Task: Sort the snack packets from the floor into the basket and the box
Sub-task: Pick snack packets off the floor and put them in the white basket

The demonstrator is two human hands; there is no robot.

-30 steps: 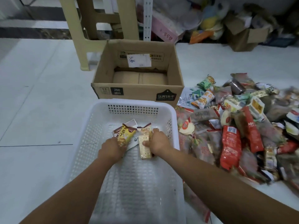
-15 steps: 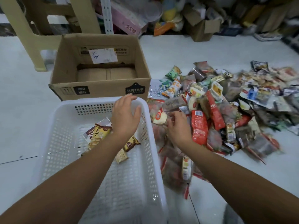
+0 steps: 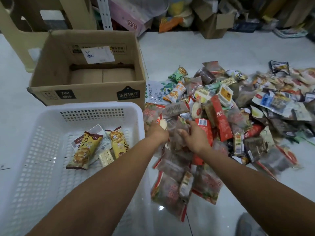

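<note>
A white plastic basket (image 3: 95, 106) stands on the floor at the left and holds two yellow-brown snack packets (image 3: 83, 150) and a small cracker packet (image 3: 106, 157). Behind it sits an open cardboard box (image 3: 88, 92) with nothing in it. A big pile of snack packets (image 3: 221, 108) covers the floor to the right. My left hand (image 3: 156, 132) is at the pile's near left edge, fingers curled on a round pale packet (image 3: 163, 124). Beside it, my right hand (image 3: 195, 137) pinches a clear brownish packet (image 3: 179, 142) between thumb and forefinger.
A beige plastic stool (image 3: 17, 36) stands behind the box at the back left. Cardboard boxes and bags (image 3: 214, 23) crowd the back wall. Bare white tile floor (image 3: 187, 46) lies between the pile and that clutter. A grey object (image 3: 247, 225) shows at the bottom right.
A second ago both hands were in the basket on packets. Both have left the basket and reached right into the floor pile, the left hand arriving last.
</note>
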